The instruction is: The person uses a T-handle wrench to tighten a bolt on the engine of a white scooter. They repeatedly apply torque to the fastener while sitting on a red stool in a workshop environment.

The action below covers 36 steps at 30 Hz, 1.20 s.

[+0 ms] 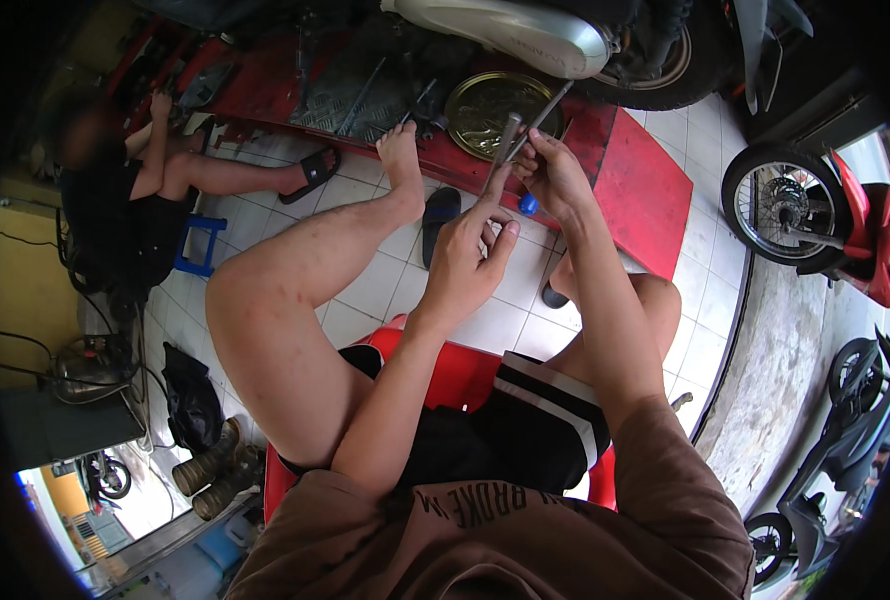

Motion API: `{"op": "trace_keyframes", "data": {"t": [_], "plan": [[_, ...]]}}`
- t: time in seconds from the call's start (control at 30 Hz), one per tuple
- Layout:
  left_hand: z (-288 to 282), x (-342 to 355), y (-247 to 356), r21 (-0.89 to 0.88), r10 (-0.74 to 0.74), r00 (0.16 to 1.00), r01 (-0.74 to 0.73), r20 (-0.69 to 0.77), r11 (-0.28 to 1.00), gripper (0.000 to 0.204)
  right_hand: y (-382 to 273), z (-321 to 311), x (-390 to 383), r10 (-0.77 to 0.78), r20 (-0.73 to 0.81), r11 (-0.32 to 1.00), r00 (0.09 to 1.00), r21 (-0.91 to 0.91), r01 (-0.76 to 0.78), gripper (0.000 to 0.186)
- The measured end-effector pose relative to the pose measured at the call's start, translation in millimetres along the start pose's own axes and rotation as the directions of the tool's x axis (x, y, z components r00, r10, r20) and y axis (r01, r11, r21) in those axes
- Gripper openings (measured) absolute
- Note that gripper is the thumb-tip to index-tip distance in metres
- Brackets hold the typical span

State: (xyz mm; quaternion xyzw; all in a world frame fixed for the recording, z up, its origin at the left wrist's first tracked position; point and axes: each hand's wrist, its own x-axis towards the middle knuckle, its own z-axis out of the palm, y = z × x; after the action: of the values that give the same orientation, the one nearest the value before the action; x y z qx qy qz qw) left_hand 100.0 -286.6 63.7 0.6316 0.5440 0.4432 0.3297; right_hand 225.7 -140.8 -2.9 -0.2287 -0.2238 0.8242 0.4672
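A grey metal rod (513, 125) is being held in the closed fingers of the left hand (467, 262), its index finger being laid along the shaft. A thinner metal rod (555, 104) is being pinched by the fingertips of the right hand (562, 178), which is being kept just beside the left one. Both rods are being slanted upward above the near edge of a red platform (595, 150), toward its right end; whether they are touching is not being made clear. A blue piece (528, 204) is showing just below the right fingers, its link to either rod being hidden.

Behind the rods, a round golden tray (457, 112) is being carried by the platform close to its near edge. Farther left, a long thin bar (367, 92) is being supported on it. The far edge is being overhung by a motorcycle (525, 35). At the near edge, left of the tray, a bare foot (401, 165) is being rested. Near the platform's left end, a co-worker's hand (161, 103) is being held raised.
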Motion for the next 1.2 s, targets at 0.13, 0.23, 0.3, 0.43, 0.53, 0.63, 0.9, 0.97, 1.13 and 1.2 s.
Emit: {"op": "trace_keyframes", "data": {"t": [0.13, 0.23, 0.3, 0.43, 0.53, 0.63, 0.9, 0.97, 1.13, 1.2], "plan": [[1, -5, -21, 0.046, -0.13, 0.984, 0.136, -0.119, 0.99, 0.049, 2, -5, 5, 0.032, 0.006, 0.999, 0.999, 0.021, -0.032, 0.015], [2, -5, -26, 0.14, -0.152, 0.988, 0.151, 0.001, 0.979, 0.039, 4, -6, 4, 0.031, -0.016, 0.999, 0.999, 0.013, -0.031, 0.016], [3, -2, -25, 0.075, -0.102, 0.994, 0.104, -0.027, 0.992, 0.031, 5, -2, 2, 0.024, -0.051, 1.0, 0.998, -0.009, -0.024, 0.016], [1, 3, -14, 0.083, -0.005, 0.99, 0.017, -0.139, 0.996, 0.042, -1, -2, 2, 0.015, -0.052, 1.0, 0.999, -0.001, -0.015, 0.016], [2, -2, -23, 0.09, -0.094, 0.968, 0.118, -0.233, 0.989, 0.051, -1, -3, 5, 0.007, -0.031, 1.0, 1.0, 0.01, -0.007, 0.015], [-1, -7, -29, 0.162, -0.213, 0.977, 0.211, -0.005, 0.964, 0.051, -1, -6, 4, -0.005, -0.041, 1.0, 0.999, 0.0, 0.005, 0.015], [-1, -6, 8, 0.007, -0.204, 0.973, 0.204, 0.105, 0.979, 0.076, 1, -9, 4, -0.006, -0.016, 1.0, 1.0, 0.002, 0.006, 0.014], [-1, -12, -6, 0.227, -0.359, 0.926, 0.328, 0.112, 0.917, 0.073, 1, -5, 2, -0.015, -0.071, 0.999, 0.997, -0.05, 0.011, 0.014], [-13, -6, 7, -0.175, -0.316, 0.907, 0.371, 0.278, 0.912, 0.07, -2, -7, 1, 0.0, -0.053, 1.0, 0.999, 0.026, 0.002, 0.013], [-5, -11, 2, -0.134, -0.292, 0.945, 0.311, 0.144, 0.941, 0.068, -1, -3, 0, -0.015, -0.018, 1.0, 1.0, 0.018, 0.015, 0.013]]}}
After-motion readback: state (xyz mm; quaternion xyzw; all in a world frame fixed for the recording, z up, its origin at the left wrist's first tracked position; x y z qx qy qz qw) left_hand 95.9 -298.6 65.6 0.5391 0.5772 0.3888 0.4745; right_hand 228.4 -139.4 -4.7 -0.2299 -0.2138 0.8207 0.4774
